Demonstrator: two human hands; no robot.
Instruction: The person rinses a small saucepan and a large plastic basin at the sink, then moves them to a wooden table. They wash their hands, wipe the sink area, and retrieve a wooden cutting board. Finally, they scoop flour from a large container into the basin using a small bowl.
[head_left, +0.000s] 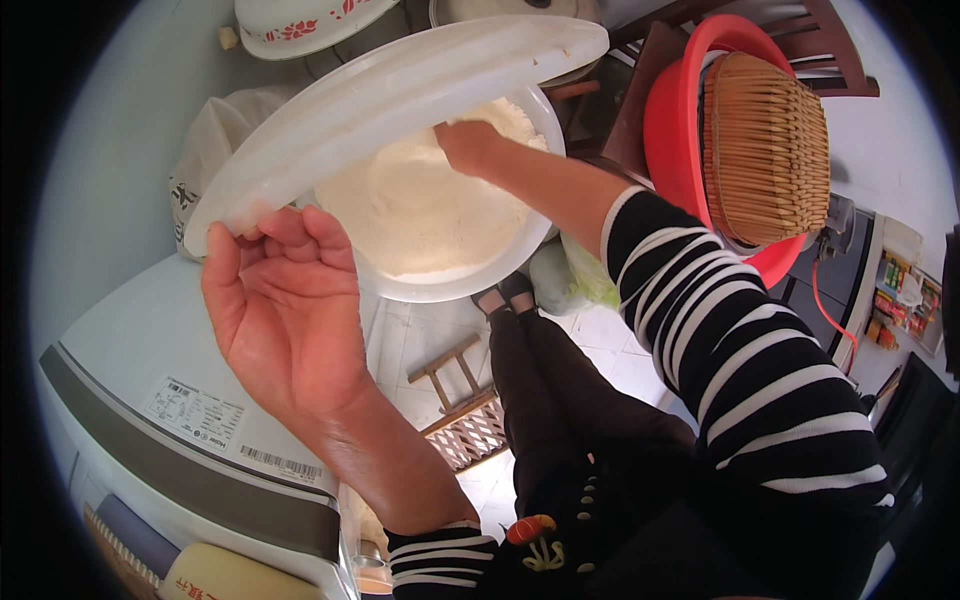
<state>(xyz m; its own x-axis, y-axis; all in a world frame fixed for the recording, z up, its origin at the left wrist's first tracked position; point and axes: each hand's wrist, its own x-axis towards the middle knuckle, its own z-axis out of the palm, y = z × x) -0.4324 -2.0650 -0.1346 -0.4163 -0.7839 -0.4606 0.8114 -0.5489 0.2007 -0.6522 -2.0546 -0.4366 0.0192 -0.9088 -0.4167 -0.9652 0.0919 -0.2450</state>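
A large white plastic tub contains pale flour-like powder. Its white plastic lid is tilted up over the far side. At the lid's near left edge, my left hand holds the rim with its fingertips, palm towards the camera. My right hand reaches into the tub below the lid, at the powder's far side. The lid hides its fingertips, so what it may hold cannot be seen.
A white Haier appliance stands at left. At right, a red plastic basin holds a woven basket. A wooden folding stool lies near my feet. A green vegetable and a cloudy plastic bag flank the tub.
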